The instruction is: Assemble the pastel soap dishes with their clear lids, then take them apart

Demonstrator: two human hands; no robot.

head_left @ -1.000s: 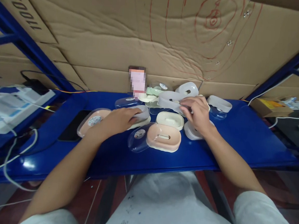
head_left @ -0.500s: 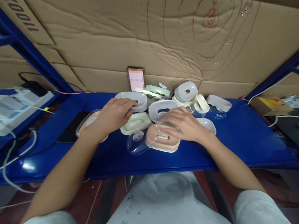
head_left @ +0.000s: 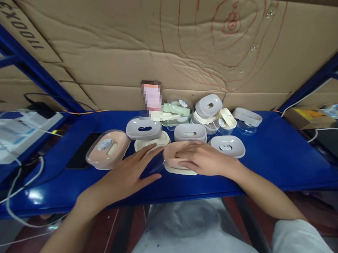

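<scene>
My right hand bends over a peach soap dish, thumb at its near side and fingers on its slotted top; a cream base shows beneath. Fingers spread, my left hand reaches over a clear lid, which it mostly covers. Just beyond its fingertips is a cream base. Behind these stand a grey-white dish at left and another slotted grey-white dish in the middle. A third pale dish lies right of my right hand. Left of my left hand is a peach dish under a clear lid.
More pale, cream and green dishes and lids are heaped at the back, topped by a grey-white tray. A phone with a blurred screen leans on the cardboard wall. A dark flat slab and white cables lie left.
My left hand has come back from the grey-white dish toward the clear lid, its fingers spreading. My right hand has moved down onto the peach dish. The middle grey-white dish now sits level.
</scene>
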